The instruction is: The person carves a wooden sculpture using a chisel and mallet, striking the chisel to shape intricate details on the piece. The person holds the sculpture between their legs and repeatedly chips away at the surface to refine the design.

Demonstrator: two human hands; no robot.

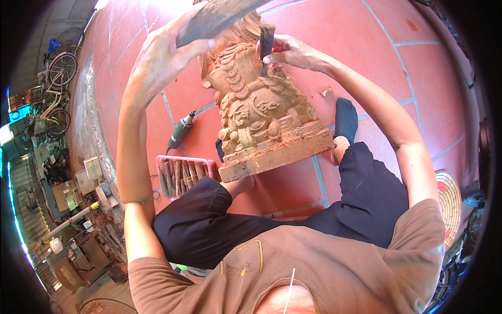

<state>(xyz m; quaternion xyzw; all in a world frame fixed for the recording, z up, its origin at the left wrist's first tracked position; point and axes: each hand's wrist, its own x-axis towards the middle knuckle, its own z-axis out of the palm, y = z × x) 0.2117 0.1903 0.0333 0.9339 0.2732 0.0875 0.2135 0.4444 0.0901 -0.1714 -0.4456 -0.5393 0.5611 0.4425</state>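
Note:
A carved wooden statue (261, 107) with raised, rounded figures stands on its thick square base between my legs. My right hand (299, 52) is closed around a chisel (266, 44), which is held upright with its narrow lower end at the carving's upper part. Up at the left, my left hand (164, 49) grips a long greyish wooden bar (214, 21), raised over the statue's top left. That bar runs out of view at the upper edge and hides part of the statue's top.
A pink basket (210, 163) full of chisels lies by my left knee. Beyond it rests a green power tool (181, 131) on the red tiled floor (361, 47). Bicycles (61, 70) and clutter line the left side; a round woven item (448, 206) sits at right.

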